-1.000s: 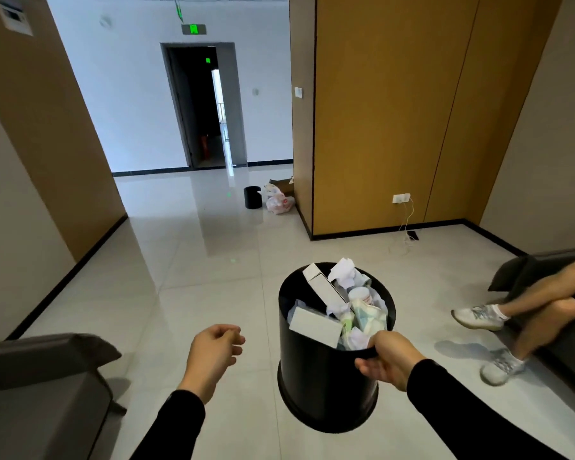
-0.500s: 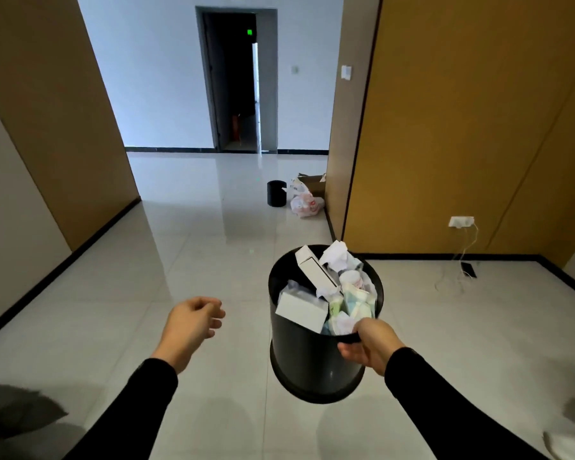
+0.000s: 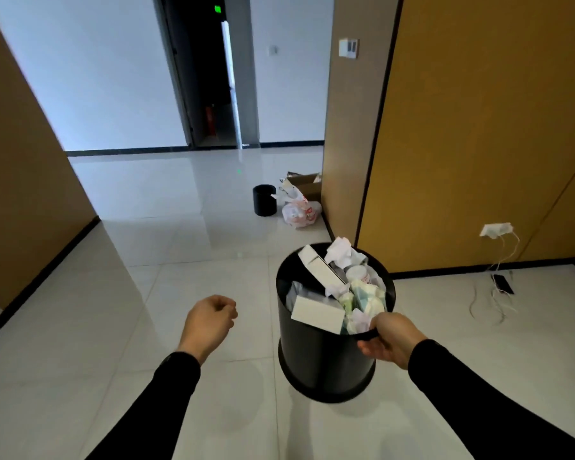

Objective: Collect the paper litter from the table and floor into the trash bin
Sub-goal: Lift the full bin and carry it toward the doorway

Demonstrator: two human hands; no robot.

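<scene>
Trash bin [image 3: 326,360], black and round, carried clear of the tiled floor [image 3: 213,254] at lower right of centre in the head view. It is filled to the brim with paper litter [image 3: 362,303]. A crumpled white sheet [image 3: 341,252] rises over the far rim, one white carton [image 3: 319,270] leans inside the far wall, and a second white carton [image 3: 317,315] lies at the near side.

Compared with half a second earlier, the grip and the load are unchanged and the bin keeps its place in front of the person. The corridor end and the far objects have drawn slightly nearer.

The right hand [image 3: 390,336] grasps the near right part of the rim, fingers curled round its edge, so the bin's body hangs to the left of and below that hand. The left hand [image 3: 210,322] is well apart from the bin on its left, at about rim height. Its fingers are loosely curled and hold nothing. Both forearms wear black sleeves [image 3: 166,393].

Farther off, a small black bin [image 3: 264,200] stands on the floor just beside a white plastic bag [image 3: 301,212] and a cardboard box [image 3: 304,182], at the corner of the wood-panelled wall [image 3: 478,127]. To the right, a wall socket [image 3: 495,229] feeds white cables down to a phone [image 3: 503,283] lying on the floor. A dark doorway [image 3: 210,71] closes the corridor.
</scene>
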